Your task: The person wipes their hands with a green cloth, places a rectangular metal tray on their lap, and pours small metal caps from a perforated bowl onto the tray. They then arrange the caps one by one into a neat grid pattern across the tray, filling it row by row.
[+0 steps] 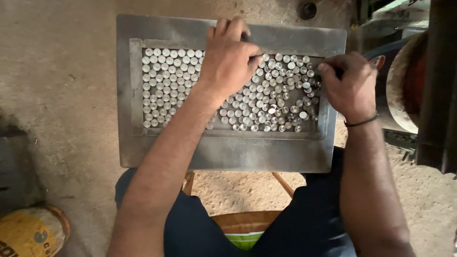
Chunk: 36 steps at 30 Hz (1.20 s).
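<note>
The left hand (228, 59) lies loosely curled on the metal pins (166, 85) in the steel tray (223, 152). The right hand (350, 85) has its fingers pinched closed on pins at the edge. A nudge could likely topple the upright rows.

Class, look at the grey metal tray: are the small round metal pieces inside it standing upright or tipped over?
Mostly upright: the small round metal pieces show circular tops in rows; near the right hand several lie tipped.

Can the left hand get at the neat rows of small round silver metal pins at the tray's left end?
Probably yes. The left hand already rests over the grey metal tray, and the neat rows of pins lie uncovered beside it, with nothing in between.
</note>
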Tool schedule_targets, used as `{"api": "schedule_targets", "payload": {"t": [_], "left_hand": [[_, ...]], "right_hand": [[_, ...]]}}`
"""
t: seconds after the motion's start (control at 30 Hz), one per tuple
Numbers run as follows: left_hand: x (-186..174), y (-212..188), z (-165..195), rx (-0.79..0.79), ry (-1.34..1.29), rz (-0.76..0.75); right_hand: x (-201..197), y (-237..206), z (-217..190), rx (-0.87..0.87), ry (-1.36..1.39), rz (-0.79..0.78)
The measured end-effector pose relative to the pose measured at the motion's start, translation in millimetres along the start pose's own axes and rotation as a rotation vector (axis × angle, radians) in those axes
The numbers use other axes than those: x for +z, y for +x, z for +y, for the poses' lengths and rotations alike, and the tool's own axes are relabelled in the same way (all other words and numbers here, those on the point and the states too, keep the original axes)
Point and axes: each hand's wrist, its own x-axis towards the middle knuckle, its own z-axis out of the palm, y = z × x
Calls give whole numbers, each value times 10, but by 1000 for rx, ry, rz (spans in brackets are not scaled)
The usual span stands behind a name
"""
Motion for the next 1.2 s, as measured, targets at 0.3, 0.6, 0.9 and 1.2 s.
{"api": "schedule_targets", "payload": {"t": [0.3,0.6,0.9,1.2], "left_hand": [[-38,2,51,40,-19,-62],[131,-15,24,106,119,-33],[150,-44,-29,9,64,62],[158,-72,151,128,1,1]], "right_hand": [[65,55,-196,-62,-38,28],[65,62,-46,-198,-83,22],[-9,94,-37,80,170,9],[1,50,-64,-58,31,-71]]}}
